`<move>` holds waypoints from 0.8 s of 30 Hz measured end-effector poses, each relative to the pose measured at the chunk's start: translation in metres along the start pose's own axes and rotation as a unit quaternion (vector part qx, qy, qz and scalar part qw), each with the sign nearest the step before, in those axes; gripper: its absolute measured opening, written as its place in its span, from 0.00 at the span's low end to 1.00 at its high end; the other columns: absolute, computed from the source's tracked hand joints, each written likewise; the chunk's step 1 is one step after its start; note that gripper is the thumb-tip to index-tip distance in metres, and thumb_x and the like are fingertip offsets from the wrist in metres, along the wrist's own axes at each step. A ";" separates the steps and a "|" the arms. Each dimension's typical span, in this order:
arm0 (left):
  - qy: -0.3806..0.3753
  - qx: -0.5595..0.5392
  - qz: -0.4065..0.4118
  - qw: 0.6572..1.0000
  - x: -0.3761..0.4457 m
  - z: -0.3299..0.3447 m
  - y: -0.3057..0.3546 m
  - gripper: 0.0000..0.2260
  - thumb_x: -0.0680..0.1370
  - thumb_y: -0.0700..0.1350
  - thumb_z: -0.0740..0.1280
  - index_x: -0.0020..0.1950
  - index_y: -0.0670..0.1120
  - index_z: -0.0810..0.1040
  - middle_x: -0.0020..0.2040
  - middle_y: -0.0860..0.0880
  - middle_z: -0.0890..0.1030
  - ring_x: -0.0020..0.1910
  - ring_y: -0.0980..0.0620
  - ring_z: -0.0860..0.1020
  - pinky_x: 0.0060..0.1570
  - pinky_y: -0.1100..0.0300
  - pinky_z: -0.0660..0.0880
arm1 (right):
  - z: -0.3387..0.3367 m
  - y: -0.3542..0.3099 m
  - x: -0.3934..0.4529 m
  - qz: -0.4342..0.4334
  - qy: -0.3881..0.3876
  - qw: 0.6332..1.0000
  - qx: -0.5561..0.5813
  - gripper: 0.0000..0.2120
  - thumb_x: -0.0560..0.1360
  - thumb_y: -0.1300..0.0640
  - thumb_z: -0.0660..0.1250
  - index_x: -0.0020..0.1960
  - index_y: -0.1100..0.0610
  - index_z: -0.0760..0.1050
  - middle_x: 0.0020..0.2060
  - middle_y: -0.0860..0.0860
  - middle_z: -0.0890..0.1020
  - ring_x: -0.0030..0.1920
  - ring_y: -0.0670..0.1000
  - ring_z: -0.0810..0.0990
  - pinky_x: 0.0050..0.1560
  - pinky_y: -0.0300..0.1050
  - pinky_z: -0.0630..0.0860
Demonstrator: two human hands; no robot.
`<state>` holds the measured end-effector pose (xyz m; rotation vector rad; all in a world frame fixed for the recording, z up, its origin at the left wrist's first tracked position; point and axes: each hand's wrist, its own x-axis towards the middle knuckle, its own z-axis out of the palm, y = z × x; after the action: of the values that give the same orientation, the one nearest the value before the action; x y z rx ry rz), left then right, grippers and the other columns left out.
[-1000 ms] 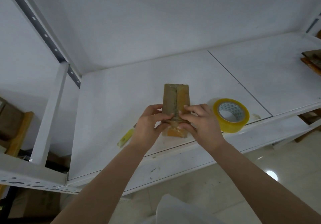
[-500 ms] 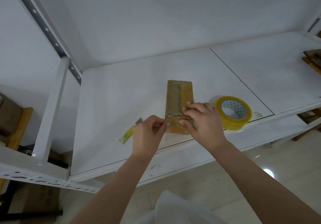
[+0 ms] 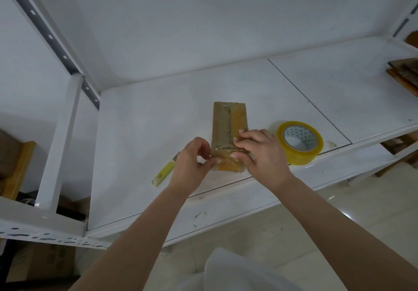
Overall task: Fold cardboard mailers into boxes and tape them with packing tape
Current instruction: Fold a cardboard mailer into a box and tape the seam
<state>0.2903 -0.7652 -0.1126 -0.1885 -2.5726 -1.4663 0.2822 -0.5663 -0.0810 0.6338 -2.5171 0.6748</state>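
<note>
A: Obs. Folded box (image 3: 228, 128) lies flat on the white bench (image 3: 140, 132), long axis running 12 to 6, near the front edge. A seam down its top face is already taped. A strip of clear tape (image 3: 222, 149) crosses the near end.

B: Hands?

A: Right hand (image 3: 260, 153) rests on the box's near right part, fingers bent over the strip and pressing it to the cardboard. Left hand (image 3: 192, 166), at 9 o'clock of the box's near end, has its fingers curled, thumb and fingertips pinching the strip's free end at the left edge. Whether that end is stuck down yet, cannot tell.

B: Supplies?

A: Tape roll (image 3: 299, 142) sits at 3 o'clock of the box, just beside the right hand. Yellow-handled cutter (image 3: 164, 172) lies at 8 o'clock, partly behind the left hand. More cardboard (image 3: 404, 73) sits far off at 2 o'clock.

B: Method note for the step?

A: Judgement: keep the right hand as the anchor so the box cannot slide. Pull the free end taut, wrap it down over the left side wall, then rub outward from the seam to drive out wrinkles. Slack would likely leave a bubble at the corner.
</note>
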 end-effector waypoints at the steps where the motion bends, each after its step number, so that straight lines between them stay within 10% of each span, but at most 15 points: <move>1: -0.012 0.010 0.009 1.000 0.000 0.001 -0.003 0.16 0.68 0.42 0.78 0.43 0.52 0.71 0.40 0.54 0.76 0.41 0.58 0.75 0.37 0.69 0.71 | 0.001 0.000 0.000 -0.004 0.000 1.000 0.003 0.12 0.69 0.55 0.75 0.49 0.61 0.84 0.49 0.57 0.84 0.47 0.62 0.81 0.47 0.58 0.78; 7: -0.015 0.028 -0.018 0.999 0.003 0.002 -0.005 0.16 0.68 0.43 0.78 0.45 0.45 0.72 0.43 0.50 0.76 0.43 0.55 0.74 0.40 0.58 0.74 | 0.003 0.008 -0.003 -0.012 -0.004 1.000 0.014 0.14 0.69 0.56 0.75 0.53 0.61 0.84 0.53 0.57 0.83 0.49 0.61 0.81 0.48 0.58 0.78; 12: -0.048 0.069 0.086 0.993 0.018 -0.007 0.031 0.32 0.69 0.50 0.77 0.69 0.56 0.67 0.72 0.51 0.63 0.72 0.54 0.64 0.63 0.60 0.71 | 0.005 0.007 -0.008 -0.006 0.011 1.000 0.026 0.16 0.72 0.58 0.73 0.57 0.63 0.81 0.57 0.58 0.82 0.50 0.62 0.81 0.51 0.58 0.79; 15: -0.115 0.146 0.094 0.978 0.021 0.001 0.045 0.26 0.74 0.44 0.73 0.71 0.50 0.72 0.79 0.45 0.54 0.78 0.44 0.53 0.73 0.52 0.61 | 0.005 0.006 -0.020 0.077 0.014 0.997 0.022 0.22 0.74 0.55 0.71 0.64 0.66 0.75 0.62 0.60 0.79 0.58 0.62 0.79 0.58 0.56 0.77; 19: -0.097 0.144 0.043 0.984 0.013 0.004 0.045 0.22 0.76 0.44 0.72 0.69 0.50 0.75 0.79 0.47 0.56 0.74 0.48 0.65 0.71 0.56 0.65 | -0.002 0.009 -0.029 0.157 0.040 0.985 -0.063 0.21 0.71 0.42 0.70 0.45 0.61 0.82 0.40 0.55 0.84 0.40 0.59 0.82 0.43 0.52 0.77; 24: -0.084 0.135 0.029 0.987 0.008 0.008 0.048 0.22 0.75 0.42 0.72 0.69 0.49 0.75 0.79 0.47 0.55 0.71 0.48 0.70 0.70 0.58 0.65 | -0.002 0.006 -0.023 0.064 0.042 0.993 -0.092 0.17 0.72 0.52 0.74 0.30 0.59 0.73 0.23 0.52 0.76 0.25 0.56 0.74 0.35 0.49 0.71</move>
<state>0.2909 -0.7334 -0.0745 -0.3586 -2.8394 -1.1104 0.2976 -0.5533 -0.0934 0.3742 -2.5205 0.4938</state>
